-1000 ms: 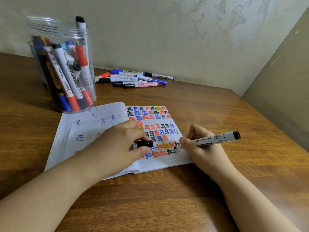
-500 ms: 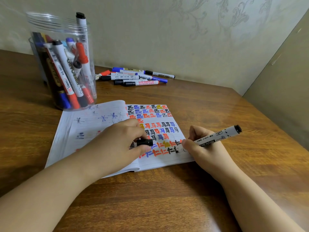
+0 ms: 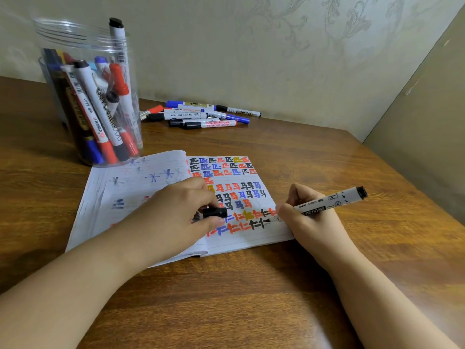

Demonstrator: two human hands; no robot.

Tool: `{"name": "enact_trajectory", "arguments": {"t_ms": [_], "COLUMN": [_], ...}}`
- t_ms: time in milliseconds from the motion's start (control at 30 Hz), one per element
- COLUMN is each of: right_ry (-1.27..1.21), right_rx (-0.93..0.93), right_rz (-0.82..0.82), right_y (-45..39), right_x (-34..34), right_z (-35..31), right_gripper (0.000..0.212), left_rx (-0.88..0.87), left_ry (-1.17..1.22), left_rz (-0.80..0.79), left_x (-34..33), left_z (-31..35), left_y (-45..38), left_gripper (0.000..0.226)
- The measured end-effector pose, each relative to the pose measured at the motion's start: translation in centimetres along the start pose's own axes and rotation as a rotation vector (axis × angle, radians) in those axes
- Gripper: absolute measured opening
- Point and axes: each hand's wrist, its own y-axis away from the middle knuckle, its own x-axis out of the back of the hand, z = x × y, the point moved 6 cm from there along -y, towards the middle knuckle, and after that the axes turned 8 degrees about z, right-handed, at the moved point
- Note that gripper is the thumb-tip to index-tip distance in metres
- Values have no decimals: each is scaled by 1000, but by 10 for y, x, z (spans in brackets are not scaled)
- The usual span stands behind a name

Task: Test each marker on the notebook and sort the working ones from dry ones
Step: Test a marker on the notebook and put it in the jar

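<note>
Right hand [image 3: 308, 217] fingers grasping black marker [image 3: 329, 200], tip on notebook [image 3: 141, 187] at frame centre, left hand [image 3: 173, 217] fingers pinching black cap [image 3: 215, 212]

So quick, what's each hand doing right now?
Left hand: closed on a black marker cap.
Right hand: closed on a white marker, tip on the notebook.

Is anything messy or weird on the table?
Nothing is spilled or broken. One black-capped marker pokes above the rim of the clear jar, taller than the rest. The loose markers by the wall lie in an untidy heap. The notebook sits slightly crooked, and that is all.
</note>
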Motion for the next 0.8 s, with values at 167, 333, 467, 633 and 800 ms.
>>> {"name": "enact_trajectory", "arguments": {"t_ms": [167,333,467,633,800], "right_ry": [56,-2,-236,-385,-623], "right_rx": [15,-22,-131,-140,-249], "right_rz": [-14,73,94,-112,8], "right_y": [1,0,-4,-21,-36], "right_x": [-1,5,6,-14,-41], "right_z": [-1,2,-13,-62,-64], "right_gripper": [37,32,24,28,26], "left_rx": [3,18,42,152,237], "left_ry": [-3,26,99,197,181], "left_rz": [-10,-22,-5,63,138], "left_x": [0,1,9,22,29], "left_z": [0,0,1,-5,-16], "left_y": [0,-1,-3,-7,-10], "left_gripper": [20,17,13,13,20]}}
